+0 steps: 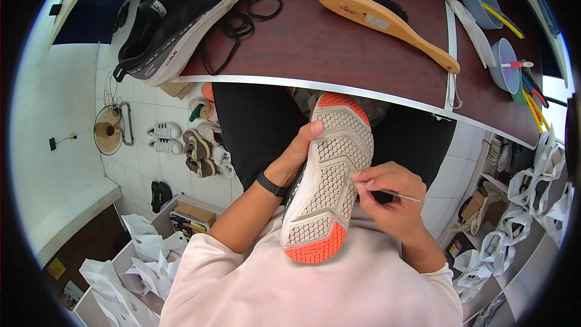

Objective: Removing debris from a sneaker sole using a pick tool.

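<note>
A shoe (pixel 331 184) is held sole-up over my lap, its off-white patterned sole facing me with orange patches at both ends. My left hand (pixel 296 148) is closed round its left side, thumb on the sole's edge; the other fingers are hidden beneath. In my right hand (pixel 393 197), a thin metal pick-like tool (pixel 404 196) is pinched between thumb and fingers. Its tip meets the sole near the middle of the right edge, though the fingertips partly cover it. A black shoe (pixel 175 24) with a white sole and loose black laces (pixel 239 27) lies on the table.
The dark red table (pixel 284 48) has a white front edge just beyond the held shoe. On it lie a wooden brush (pixel 375 15) and bowls (pixel 503 63) with coloured-handled tools. Several shoes (pixel 200 151) and a fan (pixel 109 130) stand on the left floor; white bags (pixel 508 230) fill the right shelves.
</note>
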Demonstrator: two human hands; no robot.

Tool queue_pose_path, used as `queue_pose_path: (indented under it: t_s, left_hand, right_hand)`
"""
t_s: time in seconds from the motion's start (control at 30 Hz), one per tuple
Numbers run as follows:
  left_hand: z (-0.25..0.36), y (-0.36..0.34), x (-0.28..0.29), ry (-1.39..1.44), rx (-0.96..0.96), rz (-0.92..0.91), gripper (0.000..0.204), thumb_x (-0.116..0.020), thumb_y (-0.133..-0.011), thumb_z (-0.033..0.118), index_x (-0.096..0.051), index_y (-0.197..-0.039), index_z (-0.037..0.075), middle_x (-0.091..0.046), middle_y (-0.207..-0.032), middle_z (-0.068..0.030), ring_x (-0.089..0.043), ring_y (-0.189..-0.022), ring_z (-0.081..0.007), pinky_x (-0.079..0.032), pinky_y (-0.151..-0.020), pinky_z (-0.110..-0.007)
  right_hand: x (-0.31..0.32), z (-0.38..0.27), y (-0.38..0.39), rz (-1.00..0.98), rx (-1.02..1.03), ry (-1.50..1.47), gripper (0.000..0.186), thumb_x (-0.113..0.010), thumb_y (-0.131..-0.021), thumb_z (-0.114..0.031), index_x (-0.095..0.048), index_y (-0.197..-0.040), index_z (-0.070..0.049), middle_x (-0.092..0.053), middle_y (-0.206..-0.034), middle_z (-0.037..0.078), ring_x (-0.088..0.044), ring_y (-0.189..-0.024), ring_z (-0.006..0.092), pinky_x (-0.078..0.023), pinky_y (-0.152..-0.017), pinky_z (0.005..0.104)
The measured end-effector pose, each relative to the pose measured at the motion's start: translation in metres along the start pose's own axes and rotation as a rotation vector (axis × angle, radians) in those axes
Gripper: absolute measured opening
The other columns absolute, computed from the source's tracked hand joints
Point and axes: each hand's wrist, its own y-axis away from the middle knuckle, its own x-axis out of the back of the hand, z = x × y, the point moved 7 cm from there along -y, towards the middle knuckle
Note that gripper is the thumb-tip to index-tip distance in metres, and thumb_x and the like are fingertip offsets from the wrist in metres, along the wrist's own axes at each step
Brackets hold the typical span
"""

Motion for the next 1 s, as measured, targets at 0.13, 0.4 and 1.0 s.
queue_pose_path:
  t_s: [0.13,0.4,1.0]
  left_hand:
    - [-0.002,0.0,-0.001,0.009,0.011,0.037,0.097,-0.071,-0.075,0.066,-0.05,-0.14,-0.002,-0.063,-0.126,-0.0229,-0.067,-0.11,-0.0321,-0.057,-0.093,-0.044]
    - [-0.001,0.0,-0.001,-0.013,0.008,0.049,0.091,-0.069,-0.078,0.065,-0.051,-0.139,-0.001,-0.065,-0.125,-0.0222,-0.067,-0.11,-0.0306,-0.057,-0.094,-0.043]
    - [-0.007,-0.005,-0.003,0.033,0.066,-0.025,0.08,-0.07,-0.084,0.056,-0.049,-0.138,0.002,-0.063,-0.121,-0.0199,-0.066,-0.109,-0.0277,-0.055,-0.096,-0.04]
  right_hand:
    - [-0.011,-0.015,0.002,-0.066,0.062,-0.053,0.033,-0.079,-0.071,0.01,-0.063,-0.095,-0.005,-0.075,-0.091,0.012,-0.074,-0.075,0.0228,-0.058,-0.061,0.0284]
    - [-0.03,-0.03,0.011,-0.112,0.123,-0.075,0.031,-0.08,-0.074,0.006,-0.062,-0.094,-0.009,-0.076,-0.093,0.012,-0.075,-0.076,0.0223,-0.062,-0.067,0.0305]
    - [-0.03,-0.016,0.002,-0.226,0.118,-0.159,0.033,-0.08,-0.071,0.007,-0.064,-0.095,-0.009,-0.076,-0.093,0.011,-0.075,-0.073,0.0212,-0.059,-0.06,0.0267]
